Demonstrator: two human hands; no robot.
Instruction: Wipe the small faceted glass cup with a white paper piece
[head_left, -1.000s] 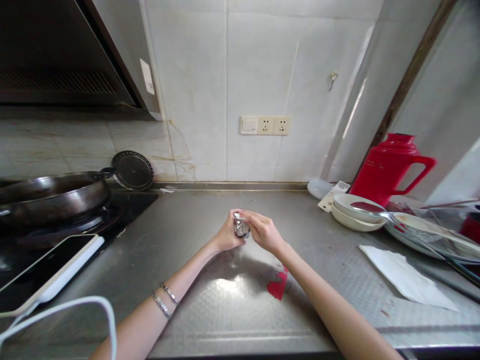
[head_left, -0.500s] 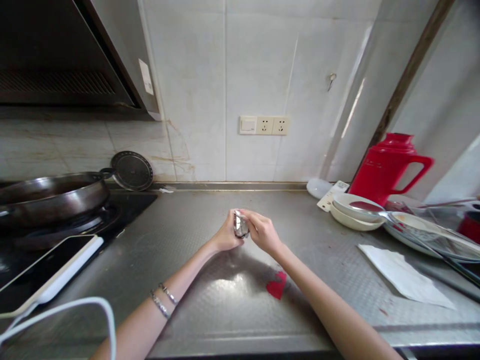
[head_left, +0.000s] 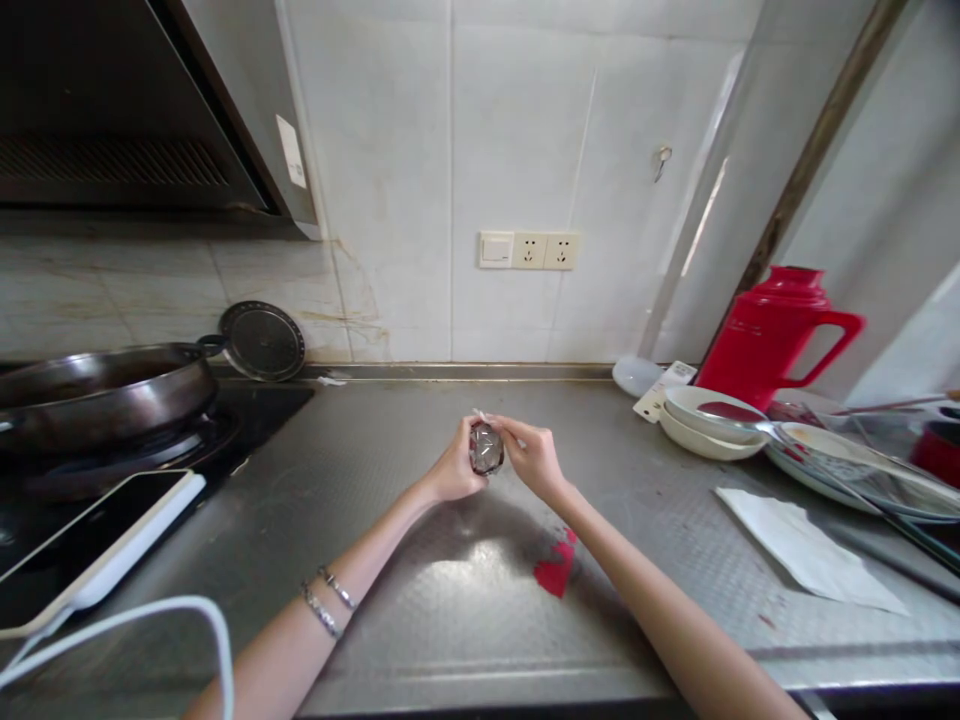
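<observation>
Both my hands meet over the middle of the steel counter (head_left: 420,600). My left hand (head_left: 454,470) and my right hand (head_left: 534,457) together grip a small shiny clear-wrapped packet (head_left: 486,448), dark inside, held a little above the counter. The right fingers pinch its upper edge; the left fingers cup its left side. On my left wrist are two metal bracelets (head_left: 328,598). A red scrap (head_left: 553,575) lies on the counter under my right forearm.
A dark wok (head_left: 97,395) sits on the stove at left, with a tablet (head_left: 90,545) and white cable (head_left: 150,620) in front. At right stand a red jug (head_left: 772,335), stacked white bowls (head_left: 705,425), plates with a ladle (head_left: 847,460), and a paper napkin (head_left: 806,550).
The packet has turned in my hands, now showing its broad dark face. My right fingers have shifted to its top right edge. Both arms stay in place.
</observation>
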